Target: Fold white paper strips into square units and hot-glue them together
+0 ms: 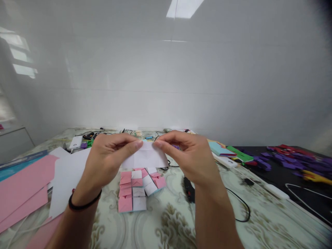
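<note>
A creased white paper [147,156] is held up above the table in the head view. My left hand [110,155] pinches its upper edge left of the middle between thumb and fingers. On the right, my right hand [185,152] pinches the same edge, a short gap away. A bit of light blue shows at the top edge between the hands. Below the paper, several folded pink and white paper pieces [132,192] lie together on the patterned tablecloth; the paper partly covers the rearmost ones.
Pink sheets [24,183] and white sheets [68,173] lie at the left. A black device [189,189] and cable sit near my right wrist. Farther right are a green booklet [240,154], a white power strip [276,191] and purple pieces [295,160] on a black surface.
</note>
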Demonstrator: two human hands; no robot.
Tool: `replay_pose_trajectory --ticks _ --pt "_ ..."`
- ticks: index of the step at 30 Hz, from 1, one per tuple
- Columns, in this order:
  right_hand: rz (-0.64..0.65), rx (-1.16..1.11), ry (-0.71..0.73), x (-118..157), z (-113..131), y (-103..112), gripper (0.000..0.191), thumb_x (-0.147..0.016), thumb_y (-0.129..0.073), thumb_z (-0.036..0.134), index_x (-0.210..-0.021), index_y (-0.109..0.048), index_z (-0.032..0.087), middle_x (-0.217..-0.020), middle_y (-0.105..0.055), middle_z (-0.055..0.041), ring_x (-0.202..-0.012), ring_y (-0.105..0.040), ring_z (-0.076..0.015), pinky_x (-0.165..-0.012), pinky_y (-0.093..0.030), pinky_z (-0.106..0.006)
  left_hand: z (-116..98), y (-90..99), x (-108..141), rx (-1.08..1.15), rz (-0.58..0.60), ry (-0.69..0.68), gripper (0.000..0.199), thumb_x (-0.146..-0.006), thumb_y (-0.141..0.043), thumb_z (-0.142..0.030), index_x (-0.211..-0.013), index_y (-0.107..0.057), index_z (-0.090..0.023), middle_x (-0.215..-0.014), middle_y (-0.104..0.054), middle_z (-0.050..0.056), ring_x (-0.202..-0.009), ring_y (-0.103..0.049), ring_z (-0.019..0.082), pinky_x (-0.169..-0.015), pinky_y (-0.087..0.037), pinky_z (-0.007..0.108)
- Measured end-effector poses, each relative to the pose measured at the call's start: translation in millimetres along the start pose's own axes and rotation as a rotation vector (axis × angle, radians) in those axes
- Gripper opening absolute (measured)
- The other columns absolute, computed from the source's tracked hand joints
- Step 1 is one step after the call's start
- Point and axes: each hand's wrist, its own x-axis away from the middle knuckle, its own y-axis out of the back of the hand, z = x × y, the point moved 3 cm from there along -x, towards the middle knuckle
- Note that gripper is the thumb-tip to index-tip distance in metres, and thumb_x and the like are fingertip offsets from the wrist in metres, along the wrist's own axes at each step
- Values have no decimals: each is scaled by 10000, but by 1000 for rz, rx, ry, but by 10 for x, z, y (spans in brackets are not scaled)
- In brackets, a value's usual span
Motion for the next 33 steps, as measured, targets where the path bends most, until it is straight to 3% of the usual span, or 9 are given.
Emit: replay_pose_trajectory --ticks 5,9,15,20,23,27,29,33 --pt "-50 27 13 -6 -14 17 103 -884 -778 267 -790 -780 225 -756 -758 11 -714 -685 -128 -663 -537 -245 18 19 -15 -75 -65 -24 186 -905 -754 -347 -762 -802 -238 -620 -655 -43 -559 -498 86 -495 -374 199" --pt "12 -124 -92 -14 -87 -37 120 -855 -816 335 -877 -788 221 -811 -781 -6 -731 -716 -141 -645 -559 -243 10 7 -30 -102 -137 -60 159 -901 -768 -344 -786 -806 -240 -657 -701 -46 -584 -556 84 -528 -421 183" --pt "-14 -157 -131 -19 -108 -34 105 -829 -838 325 -822 -815 223 -748 -787 1 -666 -714 -126 -598 -554 -214 66 32 -45 -73 -150 -44 107 -881 -793 -337 -840 -828 -245 -721 -771 -33 -629 -647 102 -555 -482 172" --pt "-83 -112 -87 -15 -111 -4 79 -834 -829 307 -810 -827 232 -747 -792 0 -673 -713 -128 -594 -541 -211 135 70 -57 37 -12 -3 137 -863 -817 -356 -940 -830 -243 -779 -801 -9 -669 -709 134 -565 -522 184" --pt "-73 -111 -72 -14 -117 -8 93 -841 -826 320 -822 -823 229 -773 -796 -5 -700 -721 -142 -616 -549 -230 149 105 -62 36 5 8 166 -880 -801 -362 -970 -827 -225 -825 -814 20 -720 -734 157 -605 -551 204" --pt "28 -65 -51 -25 -83 -23 114 -872 -798 318 -809 -807 224 -800 -794 -9 -749 -719 -154 -651 -542 -250 126 67 -64 42 108 24 183 -897 -784 -374 -1014 -827 -239 -934 -830 43 -796 -756 176 -658 -579 223" --pt "97 -9 -41 -29 -58 -34 131 -892 -777 301 -791 -800 220 -794 -789 -13 -764 -715 -162 -670 -538 -265 100 16 -64 -18 152 15 157 -908 -770 -376 -968 -835 -247 -895 -827 35 -774 -745 170 -633 -561 216" --pt "61 -19 -21 -33 -40 -25 100 -893 -774 301 -831 -781 223 -815 -773 -1 -768 -697 -149 -704 -539 -269 39 -55 -65 -108 68 -48 145 -918 -756 -356 -872 -830 -240 -774 -797 9 -709 -705 152 -596 -515 217"
